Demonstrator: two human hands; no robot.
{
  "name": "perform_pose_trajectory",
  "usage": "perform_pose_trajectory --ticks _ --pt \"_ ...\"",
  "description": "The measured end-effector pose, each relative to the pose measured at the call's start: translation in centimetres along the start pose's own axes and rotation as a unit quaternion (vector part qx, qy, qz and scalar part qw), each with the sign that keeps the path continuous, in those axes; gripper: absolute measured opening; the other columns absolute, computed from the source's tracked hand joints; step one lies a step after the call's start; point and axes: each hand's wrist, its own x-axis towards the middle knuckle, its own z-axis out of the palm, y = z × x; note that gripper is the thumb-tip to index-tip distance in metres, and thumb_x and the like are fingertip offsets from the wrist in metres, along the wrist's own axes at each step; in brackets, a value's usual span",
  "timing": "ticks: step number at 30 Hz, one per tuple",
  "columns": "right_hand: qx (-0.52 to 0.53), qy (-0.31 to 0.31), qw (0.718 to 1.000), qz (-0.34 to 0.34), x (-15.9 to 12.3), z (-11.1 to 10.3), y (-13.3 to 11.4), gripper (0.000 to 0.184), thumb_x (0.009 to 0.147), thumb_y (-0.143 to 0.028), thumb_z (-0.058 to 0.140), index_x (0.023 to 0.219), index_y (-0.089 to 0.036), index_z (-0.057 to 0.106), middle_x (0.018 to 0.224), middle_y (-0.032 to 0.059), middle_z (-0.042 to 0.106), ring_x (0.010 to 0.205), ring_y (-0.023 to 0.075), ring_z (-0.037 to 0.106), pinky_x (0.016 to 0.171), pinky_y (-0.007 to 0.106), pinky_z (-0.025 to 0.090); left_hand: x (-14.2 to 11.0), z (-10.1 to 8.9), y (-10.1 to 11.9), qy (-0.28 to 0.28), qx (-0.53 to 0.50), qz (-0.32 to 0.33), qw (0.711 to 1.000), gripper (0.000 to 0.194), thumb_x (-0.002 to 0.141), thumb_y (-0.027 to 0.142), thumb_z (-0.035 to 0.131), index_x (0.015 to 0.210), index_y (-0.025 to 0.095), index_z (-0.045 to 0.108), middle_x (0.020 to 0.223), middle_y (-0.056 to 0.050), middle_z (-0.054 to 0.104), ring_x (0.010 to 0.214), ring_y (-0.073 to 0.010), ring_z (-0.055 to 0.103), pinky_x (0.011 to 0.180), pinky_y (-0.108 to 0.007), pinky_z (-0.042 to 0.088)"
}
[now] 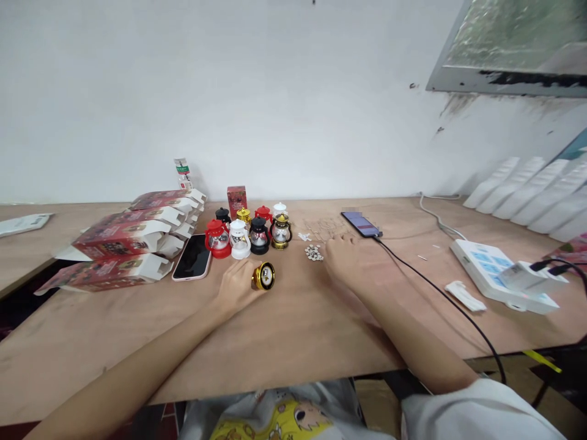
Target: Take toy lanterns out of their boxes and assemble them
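My left hand (236, 284) is closed around a small gold lantern (265, 276), tipped so that its round underside faces me. My right hand (342, 260) rests low over the table beside a pile of small round silver discs (314, 252) that look like button cells. Its fingers point away and curl down out of sight, so what they hold, if anything, is hidden. Beyond that hand lie thin, short pieces (321, 231), too small to name. Several mini lanterns stand upright in two rows past my left hand, among them a red one (217, 239) and a white one (239, 239).
Flattened red printed boxes (123, 235) are stacked at left, near a phone (193, 258). A small red box (237, 200) stands behind the lanterns. To the right are a cabled phone (361, 223), a white power strip (486, 269) and a crumpled white wrapper (465, 296).
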Motion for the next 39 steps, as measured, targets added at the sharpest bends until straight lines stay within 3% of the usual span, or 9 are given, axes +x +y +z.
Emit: perform_pose_trajectory --ticks 3,5,8,10,21,32,39 --pt "0.143 0.129 0.977 -0.095 -0.7 0.3 -1.2 0.015 0.082 -0.016 0.051 0.075 -0.015 0.065 0.081 0.0115 0.067 0.081 0.0236 0.059 0.074 0.036 0.041 0.1 -0.2 0.2 -0.004 -0.003 0.028 1.000 0.029 0.072 0.032 0.062 0.096 0.019 0.051 0.087 -0.006 0.067 0.079 -0.0212 0.064 0.067 -0.032 0.051" --pt "0.255 0.206 0.928 -0.176 -1.7 0.3 -2.6 0.015 0.085 -0.020 0.051 0.077 -0.018 0.063 0.080 0.0075 0.067 0.078 0.0193 0.060 0.072 0.032 0.044 0.1 -0.3 0.3 -0.004 0.001 0.045 0.999 0.028 0.073 0.031 0.061 0.096 0.018 0.051 0.088 -0.007 0.066 0.079 -0.0211 0.064 0.067 -0.032 0.051" --pt "0.367 0.267 0.848 -0.273 -3.5 0.0 -4.8 0.010 0.085 -0.023 0.054 0.081 -0.020 0.063 0.084 0.0054 0.068 0.077 0.0152 0.061 0.071 0.029 0.047 0.3 -0.4 0.5 0.010 0.005 0.070 0.997 0.025 0.076 0.029 0.058 0.097 0.018 0.050 0.087 -0.007 0.066 0.079 -0.0205 0.064 0.067 -0.031 0.050" --pt "0.402 0.272 0.824 -0.293 -4.4 -0.1 -6.0 0.008 0.084 -0.024 0.056 0.082 -0.020 0.063 0.087 0.0057 0.068 0.079 0.0150 0.062 0.072 0.029 0.049 0.4 -0.4 0.6 0.022 0.003 0.090 0.996 0.023 0.079 0.030 0.055 0.097 0.017 0.049 0.086 -0.008 0.066 0.079 -0.0205 0.064 0.067 -0.031 0.050" --pt "0.517 0.191 0.784 -0.285 -4.4 0.9 -6.5 0.009 0.085 -0.023 0.055 0.082 -0.018 0.062 0.095 0.0081 0.068 0.087 0.0138 0.065 0.078 0.027 0.054 0.4 0.1 1.1 0.023 -0.024 0.080 0.996 0.022 0.079 0.028 0.055 0.097 0.018 0.050 0.087 -0.007 0.065 0.081 -0.0197 0.063 0.068 -0.030 0.051" --pt "0.460 0.220 0.802 -0.311 -4.6 0.9 -6.4 0.014 0.088 -0.019 0.049 0.089 -0.020 0.063 0.099 0.0084 0.070 0.090 0.0148 0.066 0.082 0.028 0.055 0.2 0.5 1.4 0.032 -0.031 0.012 0.999 0.022 0.075 0.028 0.059 0.093 0.019 0.051 0.086 -0.005 0.065 0.078 -0.0190 0.064 0.067 -0.031 0.052" --pt "0.453 0.228 0.803 -0.314 -4.9 0.8 -6.5 0.014 0.088 -0.015 0.044 0.090 -0.017 0.058 0.108 0.0144 0.066 0.100 0.0168 0.064 0.084 0.029 0.054 0.3 0.3 1.4 0.040 -0.029 -0.004 0.999 0.027 0.073 0.031 0.062 0.093 0.018 0.051 0.083 -0.006 0.066 0.073 -0.0192 0.064 0.061 -0.029 0.051"
